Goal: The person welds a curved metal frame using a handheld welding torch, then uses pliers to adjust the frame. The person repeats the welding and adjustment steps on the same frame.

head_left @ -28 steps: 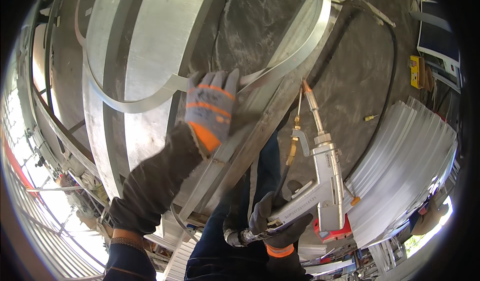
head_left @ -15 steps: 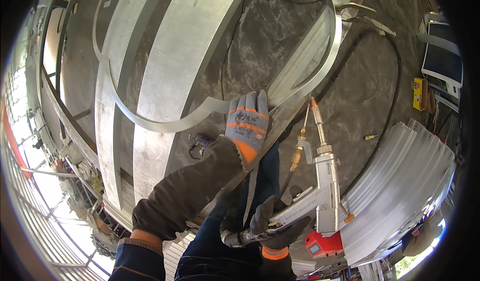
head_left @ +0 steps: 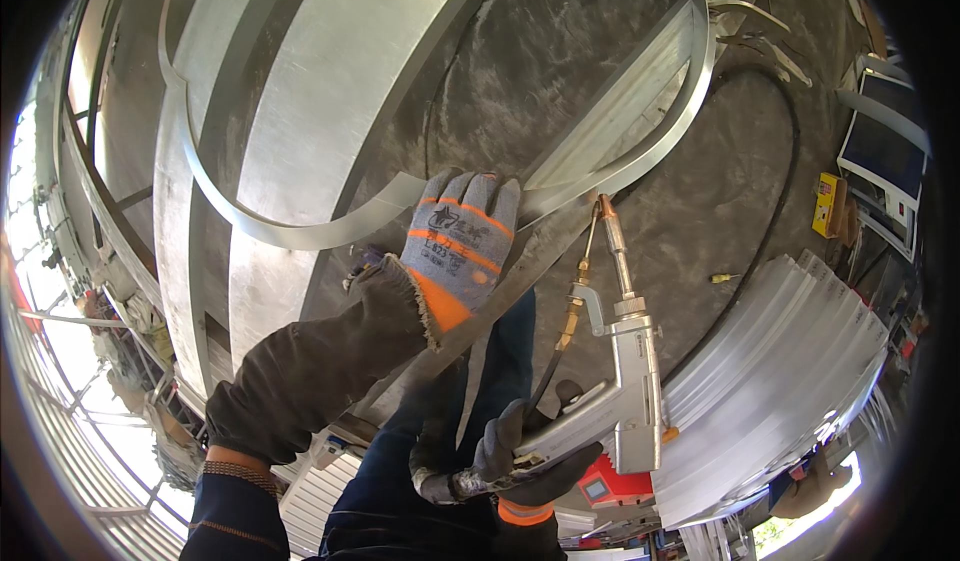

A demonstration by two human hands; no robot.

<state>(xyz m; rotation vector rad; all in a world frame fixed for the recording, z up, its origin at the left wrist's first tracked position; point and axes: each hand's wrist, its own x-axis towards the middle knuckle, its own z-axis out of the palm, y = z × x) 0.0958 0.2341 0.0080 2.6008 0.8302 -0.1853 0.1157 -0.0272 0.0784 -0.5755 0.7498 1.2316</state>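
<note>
My left hand (head_left: 460,236), in a grey and orange glove, is closed over a curved metal strip (head_left: 335,233) that bends round in a large open loop. The strip's free end shows just left of the glove, and its other side (head_left: 640,173) runs out to the right. Under the glove lies a straight flat metal bar (head_left: 545,241). My right hand (head_left: 497,446), in a dark glove with grey fingers, is wrapped round the handle of a silver welding gun (head_left: 634,381). Its copper nozzle (head_left: 607,209) points up, close to the strip's lower edge. The left fingertips are partly hidden.
Broad curved metal sheets (head_left: 320,91) lie at the left. A stack of long silver profiles (head_left: 760,391) stands at the lower right, near a red box with a small screen (head_left: 612,483). A black cable (head_left: 795,131) loops over the grey floor. A yellow box (head_left: 826,204) sits at the right.
The view has shifted slightly, so both hands and the welding gun sit farther left. My grips look unchanged, and the nozzle remains close to the strip.
</note>
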